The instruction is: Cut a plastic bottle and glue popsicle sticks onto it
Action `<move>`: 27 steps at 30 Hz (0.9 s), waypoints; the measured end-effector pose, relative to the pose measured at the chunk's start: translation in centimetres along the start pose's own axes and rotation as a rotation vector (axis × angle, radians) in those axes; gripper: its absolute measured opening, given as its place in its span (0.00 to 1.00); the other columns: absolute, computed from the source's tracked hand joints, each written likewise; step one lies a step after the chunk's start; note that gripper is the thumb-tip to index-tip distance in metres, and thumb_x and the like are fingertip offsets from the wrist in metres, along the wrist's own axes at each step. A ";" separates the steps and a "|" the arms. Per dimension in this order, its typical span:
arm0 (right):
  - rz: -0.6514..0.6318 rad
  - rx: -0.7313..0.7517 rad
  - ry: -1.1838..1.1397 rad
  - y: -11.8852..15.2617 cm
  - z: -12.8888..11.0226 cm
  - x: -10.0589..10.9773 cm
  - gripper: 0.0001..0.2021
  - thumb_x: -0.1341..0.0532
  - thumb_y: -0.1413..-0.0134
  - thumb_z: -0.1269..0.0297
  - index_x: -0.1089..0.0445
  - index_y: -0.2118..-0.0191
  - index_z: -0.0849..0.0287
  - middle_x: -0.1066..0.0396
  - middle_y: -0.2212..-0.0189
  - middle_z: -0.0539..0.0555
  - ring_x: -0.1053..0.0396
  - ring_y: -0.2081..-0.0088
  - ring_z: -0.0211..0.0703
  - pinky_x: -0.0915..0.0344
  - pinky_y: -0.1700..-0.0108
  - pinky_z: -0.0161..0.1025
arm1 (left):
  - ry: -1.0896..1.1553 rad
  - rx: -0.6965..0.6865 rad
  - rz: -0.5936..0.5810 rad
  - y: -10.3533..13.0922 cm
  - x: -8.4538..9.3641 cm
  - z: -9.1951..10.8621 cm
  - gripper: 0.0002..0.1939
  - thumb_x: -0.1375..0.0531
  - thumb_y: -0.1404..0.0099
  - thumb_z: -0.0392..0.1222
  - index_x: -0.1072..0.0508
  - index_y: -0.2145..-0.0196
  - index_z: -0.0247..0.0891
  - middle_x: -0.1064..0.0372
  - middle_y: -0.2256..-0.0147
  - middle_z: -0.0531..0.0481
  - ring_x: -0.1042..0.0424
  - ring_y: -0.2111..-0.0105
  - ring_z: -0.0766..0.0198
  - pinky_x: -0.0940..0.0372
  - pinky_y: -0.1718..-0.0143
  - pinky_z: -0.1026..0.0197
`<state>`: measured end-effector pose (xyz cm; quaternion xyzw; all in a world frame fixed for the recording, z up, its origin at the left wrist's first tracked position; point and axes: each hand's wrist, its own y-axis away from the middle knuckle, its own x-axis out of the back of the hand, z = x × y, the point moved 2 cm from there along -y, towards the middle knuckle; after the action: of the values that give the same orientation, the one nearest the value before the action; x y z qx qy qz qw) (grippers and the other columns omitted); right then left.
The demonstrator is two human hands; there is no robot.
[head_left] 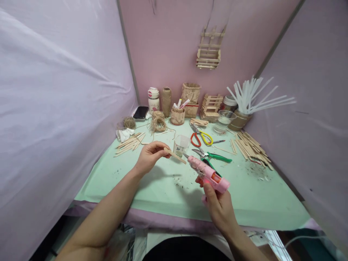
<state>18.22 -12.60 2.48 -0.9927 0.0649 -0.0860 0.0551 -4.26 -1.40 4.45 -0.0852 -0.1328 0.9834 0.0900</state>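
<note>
My left hand (152, 156) pinches one end of a wooden craft stick (176, 156), which slants down to the right above the table. In my right hand (217, 203) is a pink hot glue gun (208, 172), its nozzle aimed up and left, close to the stick's upper edge. Whether the tip touches the wood I cannot tell. Behind the stick stands a small clear plastic cup (182, 142). Green-handled pruning shears (217, 157) lie just beyond the glue gun, partly hidden by it.
Scissors with red and yellow handles (202, 136) lie farther back. Loose craft sticks (251, 148) are piled at right, more sticks (130, 144) at left. Twine coils (158, 123), a marker holder (177, 115) and a pot of white glue sticks (239, 120) line the back.
</note>
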 end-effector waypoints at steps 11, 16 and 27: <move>-0.109 0.054 0.023 -0.2 -1.3 -1.3 0.29 0.45 0.41 0.38 0.24 0.55 0.61 0.36 0.83 0.50 0.34 0.76 0.46 0.33 0.71 0.40 | -0.010 -0.090 -0.105 0.3 -0.9 0.3 0.06 0.30 0.45 0.39 0.21 0.69 0.35 0.24 0.70 0.48 0.25 0.72 0.66 0.27 0.68 0.63; -0.118 0.070 0.045 -0.3 -1.2 -1.4 0.29 0.47 0.41 0.38 0.24 0.57 0.60 0.37 0.83 0.50 0.34 0.76 0.46 0.32 0.70 0.42 | -0.035 -0.103 -0.120 0.4 -1.0 0.4 0.07 0.30 0.45 0.40 0.21 0.69 0.35 0.24 0.70 0.48 0.25 0.72 0.65 0.27 0.68 0.63; -0.119 0.083 0.074 -0.5 -1.0 -1.3 0.28 0.48 0.41 0.37 0.24 0.60 0.58 0.36 0.84 0.51 0.33 0.75 0.48 0.33 0.72 0.42 | -0.044 -0.109 -0.120 0.4 -1.0 0.5 0.06 0.30 0.44 0.39 0.21 0.70 0.35 0.24 0.70 0.47 0.25 0.72 0.66 0.27 0.68 0.64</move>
<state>16.84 -12.03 3.36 -0.9878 0.0039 -0.1283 0.0883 -3.44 -2.07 4.93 -0.0603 -0.1928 0.9692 0.1409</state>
